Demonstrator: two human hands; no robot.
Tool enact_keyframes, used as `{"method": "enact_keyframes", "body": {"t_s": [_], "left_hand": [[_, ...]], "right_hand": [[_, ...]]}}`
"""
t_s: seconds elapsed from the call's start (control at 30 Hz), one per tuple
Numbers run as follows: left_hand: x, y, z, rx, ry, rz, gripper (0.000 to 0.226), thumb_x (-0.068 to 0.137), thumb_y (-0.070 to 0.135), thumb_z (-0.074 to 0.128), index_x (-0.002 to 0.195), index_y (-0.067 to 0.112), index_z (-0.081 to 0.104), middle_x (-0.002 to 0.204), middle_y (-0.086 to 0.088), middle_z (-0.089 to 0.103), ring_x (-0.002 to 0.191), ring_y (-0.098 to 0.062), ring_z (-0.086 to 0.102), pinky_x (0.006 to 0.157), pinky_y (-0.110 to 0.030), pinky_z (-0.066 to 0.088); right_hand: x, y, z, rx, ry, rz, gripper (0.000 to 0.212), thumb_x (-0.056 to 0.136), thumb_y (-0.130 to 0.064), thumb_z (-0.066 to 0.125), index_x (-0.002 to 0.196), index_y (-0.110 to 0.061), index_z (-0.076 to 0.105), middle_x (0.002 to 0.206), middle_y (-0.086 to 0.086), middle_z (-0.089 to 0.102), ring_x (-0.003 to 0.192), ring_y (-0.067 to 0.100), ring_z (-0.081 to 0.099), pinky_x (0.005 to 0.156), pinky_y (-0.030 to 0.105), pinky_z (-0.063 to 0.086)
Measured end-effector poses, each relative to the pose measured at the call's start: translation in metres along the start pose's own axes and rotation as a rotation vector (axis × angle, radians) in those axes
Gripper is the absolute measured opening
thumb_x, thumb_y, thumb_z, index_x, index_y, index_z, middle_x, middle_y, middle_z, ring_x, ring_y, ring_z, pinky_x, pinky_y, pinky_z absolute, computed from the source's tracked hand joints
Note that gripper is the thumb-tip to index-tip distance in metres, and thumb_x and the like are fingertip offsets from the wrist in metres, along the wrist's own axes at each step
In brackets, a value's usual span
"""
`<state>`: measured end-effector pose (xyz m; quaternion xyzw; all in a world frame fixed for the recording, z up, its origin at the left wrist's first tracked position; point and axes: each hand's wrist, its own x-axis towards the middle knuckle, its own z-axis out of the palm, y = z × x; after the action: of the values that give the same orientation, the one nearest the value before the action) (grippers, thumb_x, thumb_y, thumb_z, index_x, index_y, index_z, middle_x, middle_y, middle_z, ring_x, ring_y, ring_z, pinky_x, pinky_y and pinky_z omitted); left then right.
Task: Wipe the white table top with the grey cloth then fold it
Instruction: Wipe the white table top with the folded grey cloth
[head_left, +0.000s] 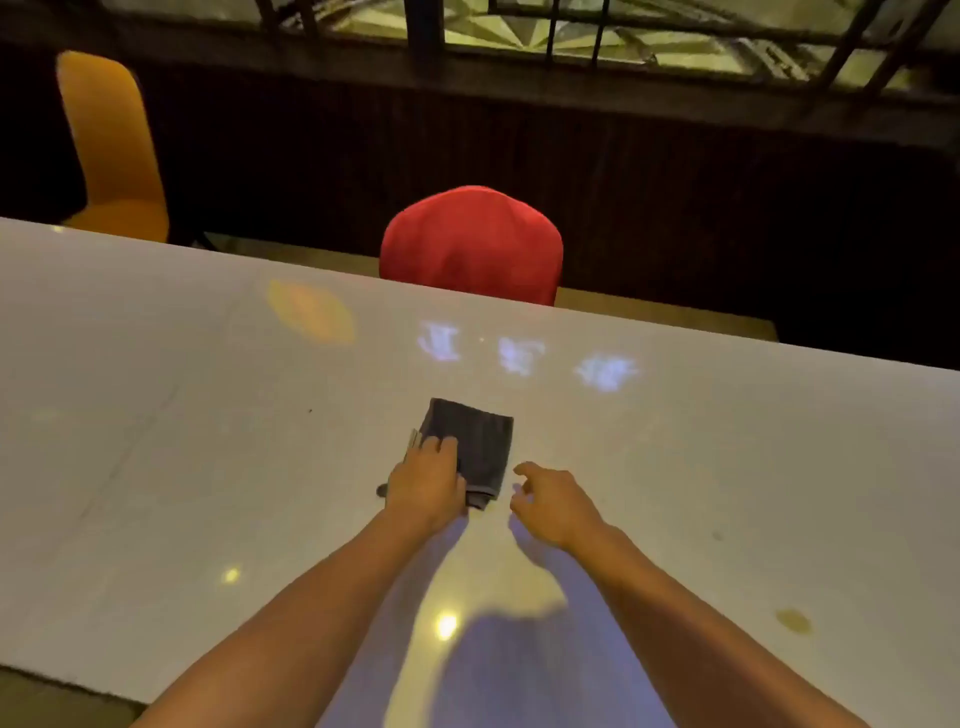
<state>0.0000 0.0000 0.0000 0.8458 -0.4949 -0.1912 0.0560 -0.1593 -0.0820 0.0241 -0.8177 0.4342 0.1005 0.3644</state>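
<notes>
White table top (208, 415), folded grey cloth (480, 441) lying flat on it

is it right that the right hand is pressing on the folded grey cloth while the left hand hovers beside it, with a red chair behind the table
Not quite: the hands are swapped. In the head view, the left hand rests on the folded grey cloth, while the right hand hovers beside it, fingers spread, apart from the cloth. The rest holds: a red chair stands behind the white table.

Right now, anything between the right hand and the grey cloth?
Nothing. In the head view, only a narrow strip of bare white table top separates the right hand from the grey cloth.
</notes>
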Motion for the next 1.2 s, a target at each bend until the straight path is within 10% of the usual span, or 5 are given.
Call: {"method": "enact_keyframes", "body": {"t_s": [0.33,0.57,0.7,0.83,1.2], "left_hand": [[0.049,-0.081,0.028,0.066,0.064,0.006,0.031,0.095,0.026,0.042,0.121,0.014,0.054,0.131,-0.009,0.052,0.111,-0.031,0.046,0.081,-0.039,0.044],[0.04,-0.092,0.056,-0.064,0.155,0.01,0.052,0.093,0.024,0.049,0.143,0.015,0.038,0.149,-0.009,0.041,0.134,-0.031,0.038,0.105,-0.04,0.036],[0.028,-0.08,0.072,0.005,0.095,-0.048,0.075,0.089,0.024,0.056,0.152,0.011,0.017,0.16,-0.014,0.022,0.145,-0.036,0.018,0.116,-0.046,0.021],[0.017,-0.053,0.073,-0.014,0.15,-0.031,0.064,0.088,0.015,0.057,0.146,0.006,0.031,0.14,-0.017,0.046,0.12,-0.041,0.042,0.095,-0.046,0.039],[0.004,-0.029,0.074,-0.296,0.181,-0.017,0.042,0.093,0.012,0.051,0.135,0.009,0.048,0.123,-0.013,0.052,0.11,-0.029,0.04,0.089,-0.036,0.044]], "right_hand": [[0.109,-0.059,0.06,-0.132,0.172,-0.146,0.057,0.097,-0.011,0.039,0.152,-0.007,0.022,0.156,0.011,0.029,0.144,0.031,0.025,0.114,0.042,0.03],[0.148,-0.053,0.114,-0.267,0.233,-0.084,0.07,0.098,-0.056,0.015,0.155,-0.018,0.001,0.165,0.001,-0.003,0.15,0.027,-0.013,0.119,0.046,-0.012],[0.127,-0.028,0.124,-0.381,0.377,-0.129,0.061,0.098,-0.047,0.023,0.155,-0.026,0.014,0.164,0.003,0.01,0.151,0.031,0.001,0.121,0.052,0.003],[0.094,-0.003,0.119,-0.362,0.415,-0.124,0.052,0.1,-0.033,0.033,0.152,-0.026,0.027,0.16,0.009,0.023,0.148,0.037,0.014,0.118,0.057,0.018],[0.11,-0.026,0.095,-0.195,0.257,-0.052,0.06,0.1,-0.041,0.029,0.155,-0.026,0.008,0.164,0.01,0.002,0.149,0.036,-0.006,0.121,0.051,-0.004]]}}
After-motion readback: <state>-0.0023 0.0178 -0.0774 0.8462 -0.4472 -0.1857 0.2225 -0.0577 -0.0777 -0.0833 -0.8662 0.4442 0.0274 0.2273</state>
